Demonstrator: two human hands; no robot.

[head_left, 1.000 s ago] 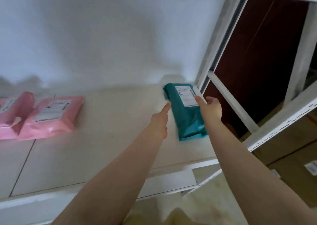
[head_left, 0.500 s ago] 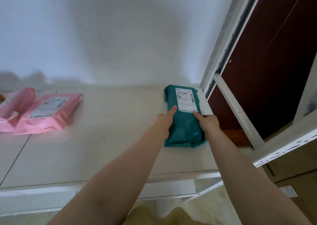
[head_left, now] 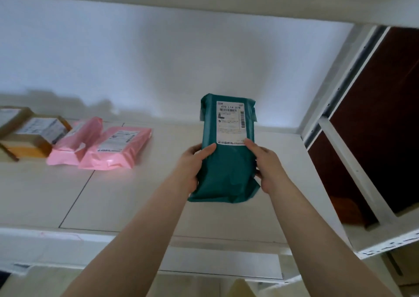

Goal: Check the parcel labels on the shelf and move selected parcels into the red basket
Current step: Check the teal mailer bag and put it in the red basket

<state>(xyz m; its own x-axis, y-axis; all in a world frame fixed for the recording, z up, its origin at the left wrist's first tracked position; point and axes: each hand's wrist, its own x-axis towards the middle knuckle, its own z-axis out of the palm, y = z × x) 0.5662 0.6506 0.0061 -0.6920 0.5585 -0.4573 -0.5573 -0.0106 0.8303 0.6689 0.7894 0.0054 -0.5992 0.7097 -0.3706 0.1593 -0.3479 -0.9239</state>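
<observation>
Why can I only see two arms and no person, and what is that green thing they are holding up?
The camera sits on the person's head and looks forward and down, so only their arms show. The left hand and right hand grip a green parcel, tilted up so its white label faces the camera. On the white shelf lie two pink parcels and, farther left, brown boxes. No red basket is in view.

Small print on the green parcel's label (head_left: 231, 124) too blurry; brown boxes (head_left: 27, 135) cut off at left edge.
</observation>
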